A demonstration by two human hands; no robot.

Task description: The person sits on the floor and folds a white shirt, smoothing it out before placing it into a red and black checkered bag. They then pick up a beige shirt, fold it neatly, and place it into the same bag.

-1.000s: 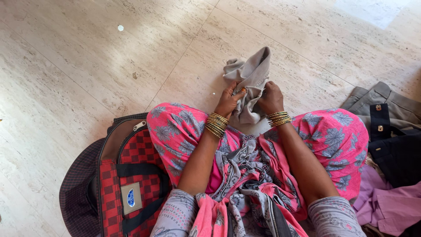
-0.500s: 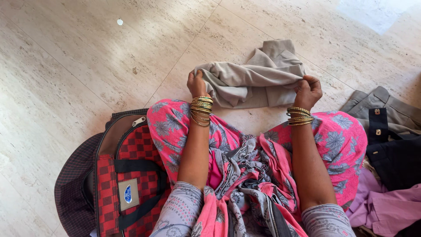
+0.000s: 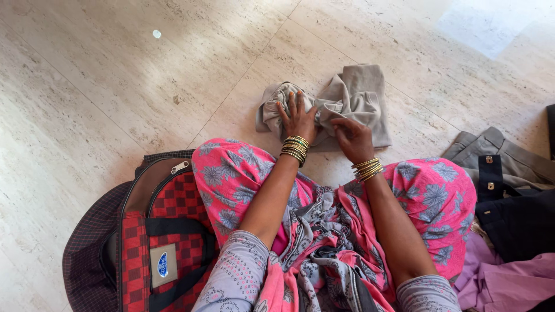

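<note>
One grey cloth (image 3: 352, 95) — two hands (image 3: 299, 118) (image 3: 354, 137) — one checked bag (image 3: 156, 231) — one clothes pile (image 3: 509, 219).

the grey garment (image 3: 352, 95) under the left hand (image 3: 298, 118) and right hand (image 3: 352, 138) is soft matt cloth, creased. the floor (image 3: 115, 86) is polished stone tile, pale and smooth, with a light shine. the bangles (image 3: 295, 149) are shiny metal, gold coloured. the bag (image 3: 167, 231) is woven checked fabric with a metal zip pull. the purple shirt (image 3: 509, 274) at the right edge is thin smooth cloth.
</note>
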